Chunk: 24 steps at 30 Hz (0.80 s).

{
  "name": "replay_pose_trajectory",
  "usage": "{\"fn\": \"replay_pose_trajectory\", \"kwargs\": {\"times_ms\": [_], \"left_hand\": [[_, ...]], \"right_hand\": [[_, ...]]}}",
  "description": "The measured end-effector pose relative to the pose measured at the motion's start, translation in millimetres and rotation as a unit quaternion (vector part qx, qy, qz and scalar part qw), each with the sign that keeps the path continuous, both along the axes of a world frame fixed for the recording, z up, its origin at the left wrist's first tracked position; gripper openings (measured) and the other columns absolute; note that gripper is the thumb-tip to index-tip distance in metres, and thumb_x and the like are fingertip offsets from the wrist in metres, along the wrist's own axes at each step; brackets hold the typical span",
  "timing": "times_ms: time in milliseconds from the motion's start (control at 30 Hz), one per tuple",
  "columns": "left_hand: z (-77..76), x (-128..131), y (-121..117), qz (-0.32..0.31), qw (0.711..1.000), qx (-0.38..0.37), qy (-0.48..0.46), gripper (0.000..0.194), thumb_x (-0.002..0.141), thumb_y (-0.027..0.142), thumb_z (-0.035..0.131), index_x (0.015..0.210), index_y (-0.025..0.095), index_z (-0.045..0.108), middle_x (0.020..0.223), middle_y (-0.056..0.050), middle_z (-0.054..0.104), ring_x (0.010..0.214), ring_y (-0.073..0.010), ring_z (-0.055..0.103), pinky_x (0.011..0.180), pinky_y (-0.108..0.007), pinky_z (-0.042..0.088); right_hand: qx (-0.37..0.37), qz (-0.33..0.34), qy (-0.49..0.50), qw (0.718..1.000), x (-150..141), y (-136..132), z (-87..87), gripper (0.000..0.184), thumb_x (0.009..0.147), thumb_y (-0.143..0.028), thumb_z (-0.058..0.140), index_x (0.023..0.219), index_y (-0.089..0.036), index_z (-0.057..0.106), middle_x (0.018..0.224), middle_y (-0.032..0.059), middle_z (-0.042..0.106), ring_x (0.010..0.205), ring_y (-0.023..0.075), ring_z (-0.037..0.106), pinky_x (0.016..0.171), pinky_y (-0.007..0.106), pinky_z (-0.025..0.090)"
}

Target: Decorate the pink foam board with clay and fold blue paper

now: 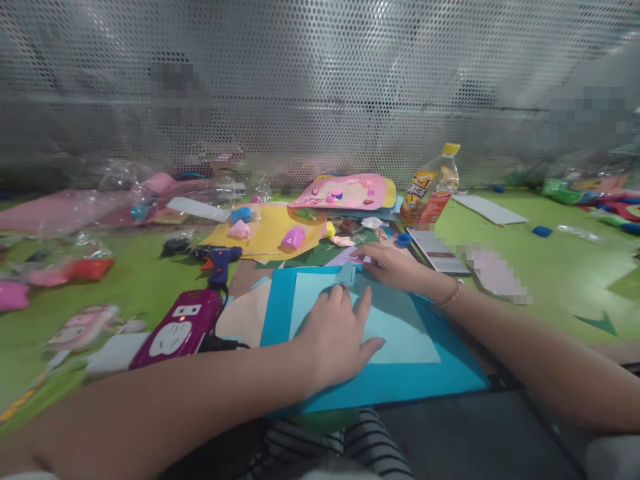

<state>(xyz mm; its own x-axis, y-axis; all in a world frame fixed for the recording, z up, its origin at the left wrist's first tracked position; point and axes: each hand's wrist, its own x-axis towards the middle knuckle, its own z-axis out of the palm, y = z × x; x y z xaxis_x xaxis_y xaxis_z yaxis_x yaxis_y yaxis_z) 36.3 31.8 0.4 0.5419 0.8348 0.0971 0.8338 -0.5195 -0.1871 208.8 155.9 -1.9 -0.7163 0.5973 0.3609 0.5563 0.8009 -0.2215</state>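
A light blue sheet of paper (400, 327) lies on a larger, darker blue sheet (390, 390) at the table's near edge. My left hand (336, 333) rests on the light sheet with its thumb and fingers apart. Just past its fingertips, a small folded light blue paper piece (345, 273) stands up a little from the sheet. My right hand (395, 268) is at the far edge of the sheets, fingers loosely bent and apart, its tips beside the folded piece. I see nothing held in either hand.
To the left are a purple power strip (177, 327) and a blue glue gun (220, 263). Yellow paper (270, 230) with clay packets lies beyond. A bottle (431, 187) stands behind a phone-like pixelated object (495, 272). A perforated metal screen (320, 87) closes the back.
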Motion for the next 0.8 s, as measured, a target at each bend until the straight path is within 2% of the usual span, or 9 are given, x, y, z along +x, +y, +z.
{"fn": "replay_pose_trajectory", "kwargs": {"times_ms": [133,267,367,500,667,800], "left_hand": [[1.1,0.3,-0.9,0.007,1.000,-0.006,-0.012,0.074,0.088,0.061,0.034,0.139,0.008,0.039,0.115,-0.024,0.058,0.112,-0.0376,0.048,0.088,-0.046,0.041],[-6.5,-3.1,0.3,-0.002,0.999,0.005,-0.037,0.076,0.088,0.065,0.026,0.137,0.009,0.042,0.123,-0.023,0.053,0.131,-0.0431,0.028,0.104,-0.053,0.025],[-11.4,-5.4,1.4,0.003,0.999,-0.004,-0.053,0.075,0.088,0.065,0.023,0.137,0.011,0.042,0.126,-0.022,0.051,0.134,-0.0464,0.019,0.105,-0.057,0.020],[-11.4,-5.7,1.1,0.008,0.998,-0.030,-0.054,0.072,0.088,0.064,0.023,0.137,0.014,0.041,0.129,-0.020,0.049,0.133,-0.0483,0.020,0.103,-0.059,0.022],[-9.0,-4.8,0.5,0.008,0.997,-0.058,-0.053,0.071,0.089,0.063,0.021,0.139,0.016,0.039,0.136,-0.023,0.042,0.130,-0.0503,0.026,0.100,-0.061,0.025],[-8.9,-4.4,1.6,0.005,0.997,-0.066,-0.045,0.070,0.089,0.063,0.022,0.142,0.017,0.036,0.139,-0.025,0.038,0.130,-0.0505,0.026,0.100,-0.059,0.026]], "right_hand": [[-0.026,-0.019,0.006,0.999,-3.3,-0.9,-1.4,0.038,0.083,-0.006,0.042,0.118,-0.015,0.055,0.098,0.0096,0.067,0.090,0.0184,0.062,0.078,0.030,0.048],[-0.068,-0.024,0.041,0.997,-4.7,-2.9,4.7,0.028,0.085,-0.011,0.041,0.105,-0.015,0.061,0.089,0.0082,0.068,0.081,0.0172,0.063,0.073,0.028,0.048],[-0.139,-0.033,0.110,0.984,-5.6,-4.5,11.1,0.019,0.087,-0.021,0.043,0.091,-0.016,0.061,0.081,0.0061,0.067,0.075,0.0171,0.061,0.068,0.029,0.047],[-0.212,-0.055,0.221,0.951,-6.6,-7.2,19.4,0.024,0.088,-0.037,0.047,0.075,-0.018,0.054,0.071,0.0021,0.061,0.065,0.0134,0.054,0.062,0.026,0.043],[-0.274,-0.017,0.326,0.905,-8.7,-9.6,19.1,0.025,0.085,-0.042,0.055,0.079,-0.019,0.048,0.070,-0.0002,0.059,0.059,0.0099,0.049,0.056,0.024,0.041],[-0.282,-0.016,0.342,0.896,-11.2,-10.6,14.6,0.025,0.085,-0.041,0.056,0.080,-0.019,0.046,0.067,-0.0019,0.057,0.058,0.0093,0.053,0.056,0.023,0.044]]}}
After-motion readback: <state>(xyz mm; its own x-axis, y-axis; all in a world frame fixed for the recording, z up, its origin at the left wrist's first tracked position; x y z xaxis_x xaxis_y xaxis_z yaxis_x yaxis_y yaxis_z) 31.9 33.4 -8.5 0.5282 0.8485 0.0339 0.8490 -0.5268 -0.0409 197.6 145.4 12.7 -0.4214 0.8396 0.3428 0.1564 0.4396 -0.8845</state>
